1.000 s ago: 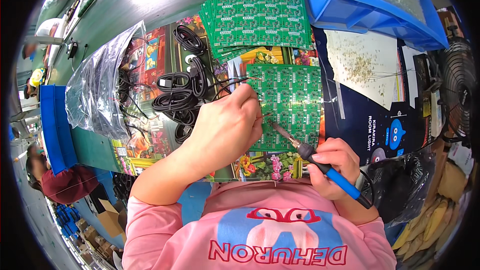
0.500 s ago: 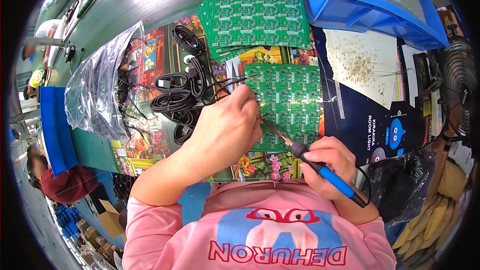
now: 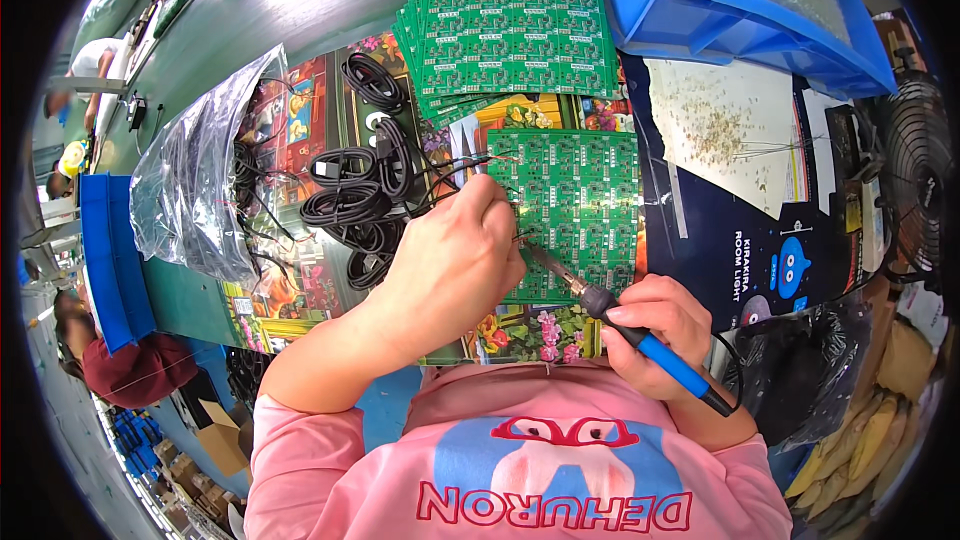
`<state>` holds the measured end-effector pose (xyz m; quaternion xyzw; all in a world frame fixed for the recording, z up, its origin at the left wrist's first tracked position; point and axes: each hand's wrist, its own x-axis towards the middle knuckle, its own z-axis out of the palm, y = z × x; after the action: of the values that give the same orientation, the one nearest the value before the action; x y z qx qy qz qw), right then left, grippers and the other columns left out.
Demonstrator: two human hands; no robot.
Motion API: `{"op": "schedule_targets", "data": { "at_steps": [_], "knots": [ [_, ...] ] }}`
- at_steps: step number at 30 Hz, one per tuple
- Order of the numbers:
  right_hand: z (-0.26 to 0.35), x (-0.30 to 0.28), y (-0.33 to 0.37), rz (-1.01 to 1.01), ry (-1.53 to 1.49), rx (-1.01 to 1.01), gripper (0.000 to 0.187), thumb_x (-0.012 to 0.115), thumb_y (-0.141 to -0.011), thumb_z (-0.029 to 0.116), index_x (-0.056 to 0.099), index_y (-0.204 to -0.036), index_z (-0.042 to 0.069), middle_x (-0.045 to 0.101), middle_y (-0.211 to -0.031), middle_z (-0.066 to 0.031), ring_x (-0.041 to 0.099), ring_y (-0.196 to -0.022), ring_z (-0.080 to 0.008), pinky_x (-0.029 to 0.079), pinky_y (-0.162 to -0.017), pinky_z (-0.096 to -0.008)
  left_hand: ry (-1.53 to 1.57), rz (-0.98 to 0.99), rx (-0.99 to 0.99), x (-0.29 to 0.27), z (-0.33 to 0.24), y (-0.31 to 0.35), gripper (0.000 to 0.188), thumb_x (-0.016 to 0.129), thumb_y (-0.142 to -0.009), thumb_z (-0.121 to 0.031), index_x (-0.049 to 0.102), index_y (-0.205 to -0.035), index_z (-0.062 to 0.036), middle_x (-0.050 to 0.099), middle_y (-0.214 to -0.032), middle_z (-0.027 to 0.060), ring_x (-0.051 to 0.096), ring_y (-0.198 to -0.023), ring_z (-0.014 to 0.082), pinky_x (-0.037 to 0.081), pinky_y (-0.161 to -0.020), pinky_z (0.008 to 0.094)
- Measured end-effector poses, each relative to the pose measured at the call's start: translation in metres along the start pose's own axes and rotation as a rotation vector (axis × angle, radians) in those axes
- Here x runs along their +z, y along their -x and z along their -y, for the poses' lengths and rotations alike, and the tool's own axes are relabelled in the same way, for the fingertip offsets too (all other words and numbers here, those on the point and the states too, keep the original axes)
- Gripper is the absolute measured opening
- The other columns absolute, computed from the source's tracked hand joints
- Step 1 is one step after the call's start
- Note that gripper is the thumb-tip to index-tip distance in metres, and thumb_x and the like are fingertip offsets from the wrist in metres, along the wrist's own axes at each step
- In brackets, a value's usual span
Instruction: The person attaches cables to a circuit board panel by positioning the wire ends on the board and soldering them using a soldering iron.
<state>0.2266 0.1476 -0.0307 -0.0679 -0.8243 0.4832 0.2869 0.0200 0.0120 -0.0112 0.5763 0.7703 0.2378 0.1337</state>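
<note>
My right hand (image 3: pixel 662 325) grips a soldering iron (image 3: pixel 672 362) by its blue and black handle. The iron's metal tip slants down to the left edge of a green circuit board panel (image 3: pixel 590 185). Beside that tip, my left hand (image 3: pixel 450 260) is closed in a pinch at the panel's edge. A thin reddish wire end shows between its fingers and the tip; the rest of that cable is mostly hidden by the hand. Another black cable's thin wires touch the panel's upper left corner. Coiled black cables (image 3: pixel 345 202) lie just left of my left hand.
Behind the panel lies a stack of similar green boards (image 3: pixel 515 25). A blue bin (image 3: pixel 720 15) stands at the back right, near white paper (image 3: pixel 690 110) with small solder-like bits. A clear plastic bag (image 3: pixel 195 175) holds more cables at left. A fan (image 3: pixel 918 175) stands far right.
Both hands stay nearly in place, with the iron's tip still by the panel's left edge. The panel has shifted very slightly.
</note>
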Motion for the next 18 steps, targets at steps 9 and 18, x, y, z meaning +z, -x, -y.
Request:
{"op": "schedule_targets", "data": {
  "at_steps": [9,18],
  "knots": [
    [-0.0012,-0.0016,0.0015,-0.022,-0.009,0.001,0.031,0.079,-0.07,0.0,0.065,-0.097,0.004,0.065,-0.083,-0.0126,0.064,-0.064,-0.0236,0.052,-0.056,-0.0319,-0.003,0.001,-0.014,0.0,-0.0012,-0.0007,0.017,0.069,-0.071,0.001,0.056,-0.083,0.0,0.058,-0.094,0.0136,0.063,-0.071,0.0334,0.054,-0.062,0.04],
    [0.0006,-0.0029,0.0014,-0.052,0.0,0.005,0.03,0.077,-0.071,-0.003,0.064,-0.097,0.004,0.065,-0.082,-0.0126,0.063,-0.064,-0.023,0.05,-0.055,-0.0315,0.085,0.018,-0.019,-0.0062,0.0013,-0.0031,0.013,0.07,-0.074,-0.001,0.06,-0.081,0.0005,0.059,-0.091,0.0124,0.064,-0.067,0.0293,0.054,-0.06,0.0378]
  ]
}}
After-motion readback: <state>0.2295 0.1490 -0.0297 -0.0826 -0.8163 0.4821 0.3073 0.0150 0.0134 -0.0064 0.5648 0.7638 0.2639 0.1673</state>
